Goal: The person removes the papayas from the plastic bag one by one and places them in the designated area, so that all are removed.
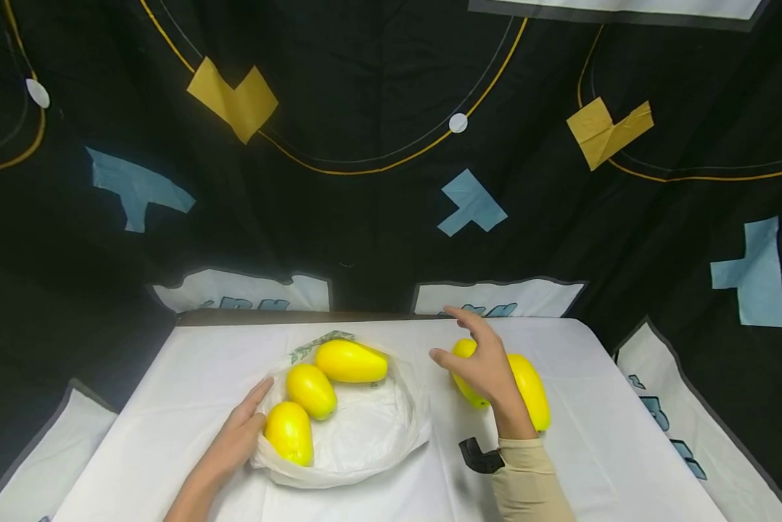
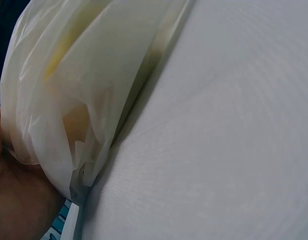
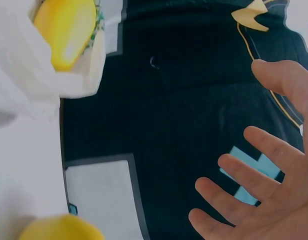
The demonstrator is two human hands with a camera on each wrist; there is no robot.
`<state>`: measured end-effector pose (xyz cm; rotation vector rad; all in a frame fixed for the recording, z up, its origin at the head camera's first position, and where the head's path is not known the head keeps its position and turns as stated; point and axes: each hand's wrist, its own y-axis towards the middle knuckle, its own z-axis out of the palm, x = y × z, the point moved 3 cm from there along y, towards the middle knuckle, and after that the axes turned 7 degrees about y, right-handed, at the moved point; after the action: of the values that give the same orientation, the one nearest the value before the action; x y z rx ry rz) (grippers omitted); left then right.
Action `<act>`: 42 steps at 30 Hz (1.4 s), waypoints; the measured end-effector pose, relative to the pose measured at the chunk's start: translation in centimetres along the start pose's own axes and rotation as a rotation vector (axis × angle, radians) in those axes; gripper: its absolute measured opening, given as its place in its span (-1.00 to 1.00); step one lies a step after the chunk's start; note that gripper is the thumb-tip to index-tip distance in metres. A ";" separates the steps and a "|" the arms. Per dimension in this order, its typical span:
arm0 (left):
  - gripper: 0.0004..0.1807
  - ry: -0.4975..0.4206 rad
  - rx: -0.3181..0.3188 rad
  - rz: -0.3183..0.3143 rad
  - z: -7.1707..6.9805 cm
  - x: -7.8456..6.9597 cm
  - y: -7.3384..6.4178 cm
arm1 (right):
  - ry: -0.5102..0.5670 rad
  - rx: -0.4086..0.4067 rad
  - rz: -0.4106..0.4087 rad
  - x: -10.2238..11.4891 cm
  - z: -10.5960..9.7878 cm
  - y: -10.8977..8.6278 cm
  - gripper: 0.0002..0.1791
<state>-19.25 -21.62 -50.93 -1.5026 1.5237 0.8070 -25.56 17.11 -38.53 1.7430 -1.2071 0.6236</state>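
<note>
A translucent white plastic bag point(image 1: 365, 475) lies on the table with its mouth spread wide. Inside it are three yellow mangoes: one at the back point(image 1: 352, 361), one in the middle point(image 1: 310, 391) and one at the front left point(image 1: 289, 433). My left hand point(image 1: 237, 435) holds the bag's left side at the rim; in the left wrist view, folds of the bag point(image 2: 94, 60) hide part of its fingers. Over to the right, my right hand point(image 1: 479, 359) is raised with fingers spread and holds nothing. Beneath it lie two more mangoes, one partly hidden point(image 1: 464, 348), the other beside the wrist point(image 1: 529, 391).
A white cloth covers the table point(image 1: 626, 449). Behind it hangs a black curtain point(image 1: 365, 232) with yellow and blue patches. A black wrist strap point(image 1: 479, 458) sticks out beside the right sleeve point(image 1: 531, 482).
</note>
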 end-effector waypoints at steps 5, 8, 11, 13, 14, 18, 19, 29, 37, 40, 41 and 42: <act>-0.32 -0.003 -0.001 -0.013 0.0 -0.1 -0.1 | 0.009 0.032 -0.008 0.4 1.4 0.4 -0.28; -0.32 -0.003 -0.003 -0.016 0.1 -0.2 -0.1 | 0.019 0.064 -0.005 0.7 2.1 0.8 -0.28; -0.33 -0.001 -0.008 -0.014 0.1 -0.3 -0.1 | 0.021 0.088 -0.004 0.9 2.6 1.1 -0.29; -0.33 -0.001 -0.009 -0.010 0.1 -0.3 -0.1 | 0.013 0.098 -0.001 1.0 3.0 1.3 -0.29; -0.33 -0.002 -0.009 -0.008 0.2 -0.3 -0.1 | 0.017 0.102 0.001 1.0 3.2 1.4 -0.29; -0.34 -0.005 -0.012 0.002 0.3 -0.4 0.0 | 0.022 0.118 0.005 0.8 4.1 1.7 -0.30; -0.34 -0.006 -0.013 0.004 0.3 -0.4 0.0 | 0.023 0.124 0.003 0.7 4.4 1.8 -0.30; -0.35 -0.002 -0.021 0.017 0.3 -0.4 0.0 | 0.023 0.190 -0.099 1.3 6.9 2.7 -0.34; -0.31 0.023 -0.022 0.004 0.1 -0.3 0.0 | 0.035 0.287 -0.118 1.9 8.9 3.1 -0.32; -0.31 0.025 -0.021 0.009 0.1 -0.2 -0.1 | 0.046 0.313 -0.102 1.9 9.7 3.3 -0.32; -0.31 0.025 -0.022 0.011 0.1 -0.2 -0.1 | 0.053 0.320 -0.099 1.9 10.0 3.3 -0.33; -0.32 0.025 -0.023 0.012 0.1 -0.2 -0.1 | 0.061 0.328 -0.097 1.9 10.2 3.3 -0.33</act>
<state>-19.18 -21.44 -50.82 -1.5262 1.5478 0.8179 -28.71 6.84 -40.55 2.0240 -1.0134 0.8470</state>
